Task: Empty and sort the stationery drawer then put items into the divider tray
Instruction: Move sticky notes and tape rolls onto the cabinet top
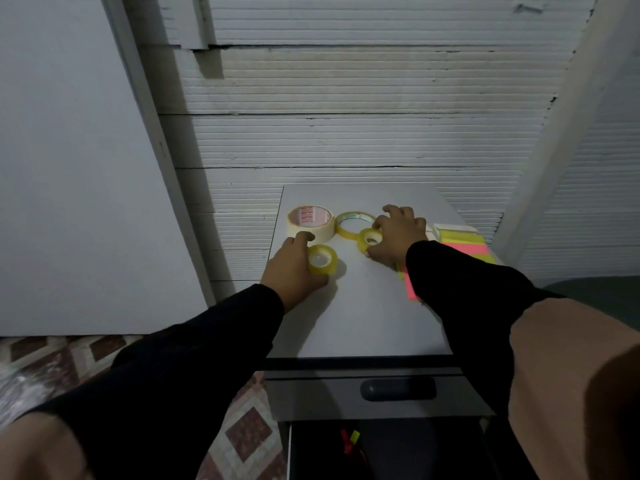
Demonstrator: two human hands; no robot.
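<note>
White cabinet top [363, 317], ribbed wall [346, 140], patterned floor [242, 431]

We see a smooth, matt grey tabletop [363, 317]. On it at eleven o'clock lies a matt, papery cream masking tape roll [310, 221]; three glossy, translucent yellow plastic tape rolls [355, 224] sit near it. At two o'clock lie matt neon paper sticky notes [465, 245]. The wall [346, 133] looks ribbed.

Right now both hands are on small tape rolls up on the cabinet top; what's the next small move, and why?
Probably set both down beside the other rolls. The left hand grips one small clear roll, the right hand another, next to the masking tape and flat clear roll, grouping tapes.
</note>
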